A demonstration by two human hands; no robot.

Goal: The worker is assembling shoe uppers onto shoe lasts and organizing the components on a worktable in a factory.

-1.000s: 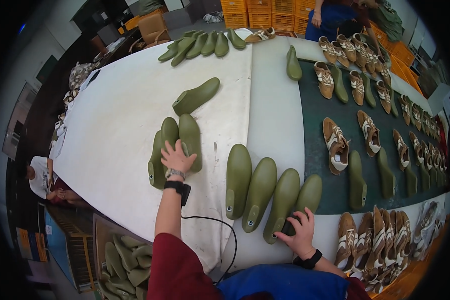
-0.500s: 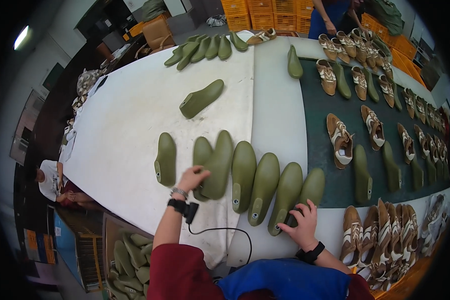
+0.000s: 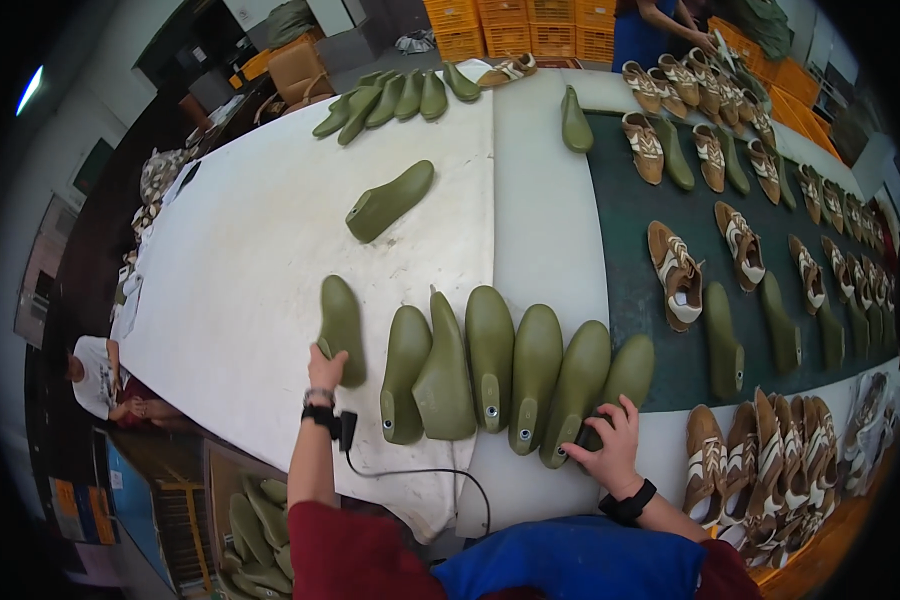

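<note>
**Olive lasts lined up on the white tabletop**

Orange crates (image 3: 530, 25) stack along the far wall; what they hold is hidden. Your white tabletop (image 3: 240, 260) meets a dark green belt (image 3: 635, 290) carrying sandals (image 3: 675, 275). Your left hand (image 3: 327, 368) closes its grip on the heel of the leftmost olive shoe last (image 3: 341, 325). Your right hand (image 3: 608, 445) rests curled over the row's right end (image 3: 625, 375), grip narrow.

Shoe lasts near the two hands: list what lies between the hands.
Head view: between the left hand, on the leftmost green last, and the right hand, on the rightmost last, lie five more green lasts side by side.
</note>
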